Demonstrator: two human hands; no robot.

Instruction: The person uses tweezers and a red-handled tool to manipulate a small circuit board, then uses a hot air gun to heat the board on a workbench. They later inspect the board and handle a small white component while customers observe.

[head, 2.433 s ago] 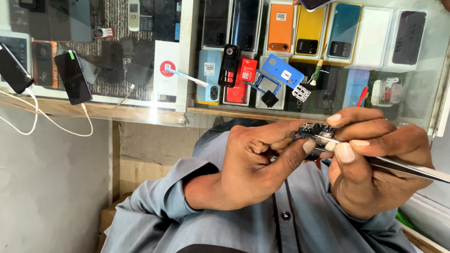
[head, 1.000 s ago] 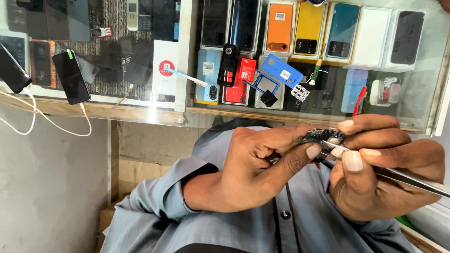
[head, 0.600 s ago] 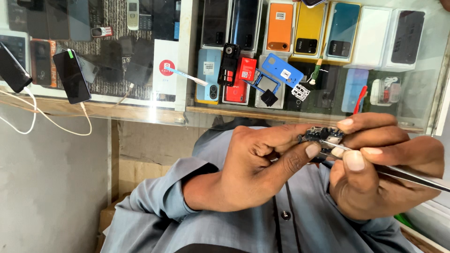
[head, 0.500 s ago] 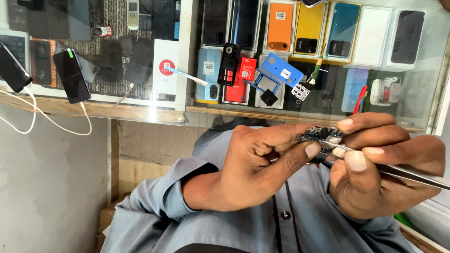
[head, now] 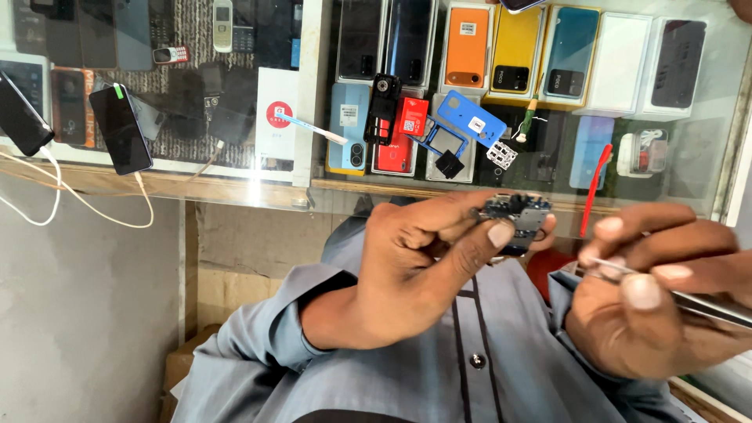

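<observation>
A small blue circuit board (head: 513, 217) sits pinched between the thumb and fingertips of your left hand (head: 415, 270), held up in front of your chest. Your right hand (head: 658, 298) is just beside it, apart from the board, closed around metal tweezers (head: 681, 294). Beyond your hands, a glass counter (head: 235, 188) displays phone boxes (head: 468, 47) and a charging black phone (head: 120, 129).

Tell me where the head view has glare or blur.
Head view: pale glare washes the glass counter at right; the right hand and its tweezers look slightly soft; the circuit board in the left hand is fairly sharp.
</observation>
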